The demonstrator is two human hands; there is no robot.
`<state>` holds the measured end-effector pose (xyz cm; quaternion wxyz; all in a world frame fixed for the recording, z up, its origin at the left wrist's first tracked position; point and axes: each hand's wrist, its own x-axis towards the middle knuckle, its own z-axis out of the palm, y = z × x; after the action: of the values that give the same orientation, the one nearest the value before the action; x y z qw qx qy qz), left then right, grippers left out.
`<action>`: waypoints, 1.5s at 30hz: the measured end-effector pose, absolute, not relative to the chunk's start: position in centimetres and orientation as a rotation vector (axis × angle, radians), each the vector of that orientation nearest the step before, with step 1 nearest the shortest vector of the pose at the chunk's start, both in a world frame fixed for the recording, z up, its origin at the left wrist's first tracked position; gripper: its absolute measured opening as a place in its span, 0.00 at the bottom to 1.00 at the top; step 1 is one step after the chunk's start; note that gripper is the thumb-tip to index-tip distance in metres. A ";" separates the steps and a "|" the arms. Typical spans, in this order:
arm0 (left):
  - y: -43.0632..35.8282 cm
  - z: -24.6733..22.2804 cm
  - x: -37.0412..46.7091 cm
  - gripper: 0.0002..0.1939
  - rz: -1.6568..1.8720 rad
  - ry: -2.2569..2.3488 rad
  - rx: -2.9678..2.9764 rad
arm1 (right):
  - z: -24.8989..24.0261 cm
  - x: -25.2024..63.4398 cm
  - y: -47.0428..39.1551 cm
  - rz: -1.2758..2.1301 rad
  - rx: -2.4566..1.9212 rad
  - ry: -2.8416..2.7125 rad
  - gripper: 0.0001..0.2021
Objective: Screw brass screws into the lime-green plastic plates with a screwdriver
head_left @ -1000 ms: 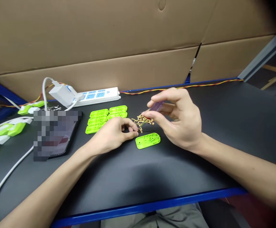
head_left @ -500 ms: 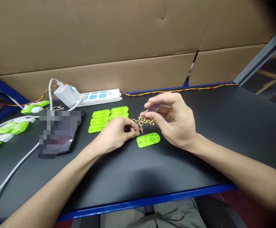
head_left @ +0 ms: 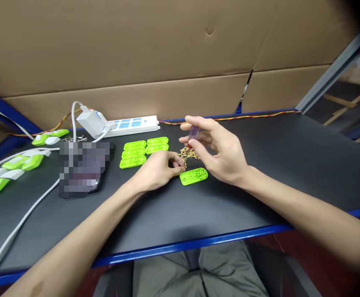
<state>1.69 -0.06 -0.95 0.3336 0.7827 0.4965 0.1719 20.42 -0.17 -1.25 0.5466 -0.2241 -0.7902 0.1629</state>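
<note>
A screwdriver (head_left: pixel 193 133) with a see-through purple and red handle is held upright between the thumb and fingers of my right hand (head_left: pixel 225 152). Its thin shaft points down to the fingertips of my left hand (head_left: pixel 157 172), which pinch a tiny gold screw near the tip, mostly hidden by the fingers. Right behind the fingertips lies a loose pile of gold screws (head_left: pixel 192 152). One bright green plastic shell (head_left: pixel 194 176), inner side up, rests just in front of both hands. More green shells (head_left: pixel 133 154) sit in two columns beyond my left hand.
A white power strip (head_left: pixel 136 126) with a plugged-in charger (head_left: pixel 90 123) stands along the cardboard wall (head_left: pixel 167 49). Left of my hands lies a dark, pixelated device (head_left: pixel 85 169). White cables (head_left: pixel 22 222) and green-and-white pieces (head_left: pixel 19 162) occupy the far left.
The screwdriver has come from a slant to nearly upright as my right hand shifted slightly left. My left hand keeps its pinch by the screw pile. The camera view has moved a little.
</note>
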 end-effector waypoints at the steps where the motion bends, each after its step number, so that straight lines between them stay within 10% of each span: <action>1: -0.1 -1.0 1.7 0.11 0.448 1.297 2.047 | -1.3 20.4 -0.1 0.354 -0.533 -1.871 0.22; 45: -0.7 -1.1 2.4 0.08 0.504 1.298 2.076 | -0.4 19.8 -0.8 0.105 -0.630 -1.776 0.15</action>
<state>2.44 -0.68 -1.06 0.3152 0.7882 0.4928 0.1914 19.82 -0.82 -0.44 0.5868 -0.2703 -0.7620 0.0449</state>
